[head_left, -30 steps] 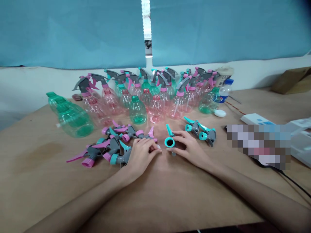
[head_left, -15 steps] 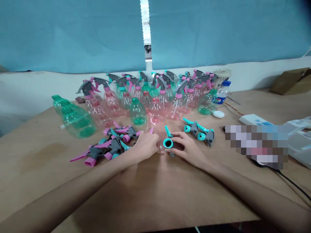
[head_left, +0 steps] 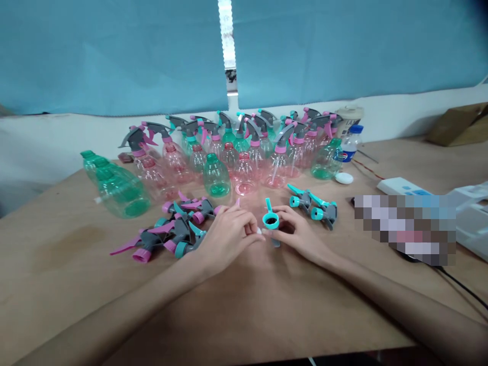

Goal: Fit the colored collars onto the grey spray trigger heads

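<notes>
My right hand (head_left: 295, 231) grips a teal and grey trigger spray head (head_left: 271, 220), its round teal collar facing me with a dark opening. Just left of it, the fingers of my left hand (head_left: 232, 231) are closed round a small white piece (head_left: 259, 231); most of it is hidden, so I cannot tell its kind. Beside my left hand lies a pile of pink and teal spray heads (head_left: 179, 236). Two teal spray heads (head_left: 323, 212) rest beyond my right hand.
Pink and green spray bottles stand in rows at the back, among them an uncapped green bottle (head_left: 217, 175). Green bottles (head_left: 122, 190) lean at the left. A Pepsi bottle (head_left: 348, 152), a white lid (head_left: 344, 178), a blurred-out item (head_left: 406, 229) and a cable are on the right.
My right hand has shifted slightly right and tipped the spray head's collar more upward. My left hand has turned, and a white piece now shows at its fingertips.
</notes>
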{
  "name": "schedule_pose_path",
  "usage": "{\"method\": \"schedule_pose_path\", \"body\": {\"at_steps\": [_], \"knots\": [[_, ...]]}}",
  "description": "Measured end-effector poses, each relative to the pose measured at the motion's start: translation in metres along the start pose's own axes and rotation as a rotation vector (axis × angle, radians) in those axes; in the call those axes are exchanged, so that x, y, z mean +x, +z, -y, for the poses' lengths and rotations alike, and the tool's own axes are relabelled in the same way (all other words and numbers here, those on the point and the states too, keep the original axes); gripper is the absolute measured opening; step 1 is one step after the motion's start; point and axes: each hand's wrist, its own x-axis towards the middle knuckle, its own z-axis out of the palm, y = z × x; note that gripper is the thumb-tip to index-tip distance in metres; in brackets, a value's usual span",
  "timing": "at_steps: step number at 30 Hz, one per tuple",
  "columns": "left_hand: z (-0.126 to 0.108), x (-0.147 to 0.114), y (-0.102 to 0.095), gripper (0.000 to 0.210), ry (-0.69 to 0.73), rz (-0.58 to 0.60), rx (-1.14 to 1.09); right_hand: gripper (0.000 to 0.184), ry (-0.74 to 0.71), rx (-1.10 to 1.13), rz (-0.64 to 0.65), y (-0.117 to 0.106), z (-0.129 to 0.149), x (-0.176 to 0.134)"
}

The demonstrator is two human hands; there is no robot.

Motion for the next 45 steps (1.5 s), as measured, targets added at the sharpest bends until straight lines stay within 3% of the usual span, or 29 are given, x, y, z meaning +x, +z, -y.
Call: {"method": "schedule_pose_path", "body": {"at_steps": [4,9,20,26,30,37,45], "knots": [[-0.006,-0.014,0.006,0.022,0.061,-0.085,-0.055,0.016,0.06,0.086,0.078,0.002,0.009,-0.004],[-0.005,-0.013,0.016,0.023,0.133,-0.176,-0.08,0.02,0.047,0.177,0.157,0.0,0.015,-0.007],[0.004,-0.02,0.032,0.019,0.248,-0.248,-0.098,0.021,-0.096,-0.045,0.161,-0.005,0.022,-0.008],[0.007,-0.019,0.032,0.021,0.217,-0.213,-0.106,0.022,-0.159,-0.141,0.128,-0.005,0.018,-0.006],[0.008,-0.02,0.029,0.018,0.089,-0.211,-0.125,0.022,-0.149,-0.164,0.095,-0.006,0.015,-0.005],[0.009,-0.025,0.034,0.009,-0.062,-0.008,-0.276,0.021,-0.182,-0.165,0.113,-0.002,0.012,-0.008],[0.011,-0.025,0.035,0.008,-0.093,-0.003,-0.323,0.019,-0.194,-0.196,0.073,0.003,0.01,-0.009]]}}
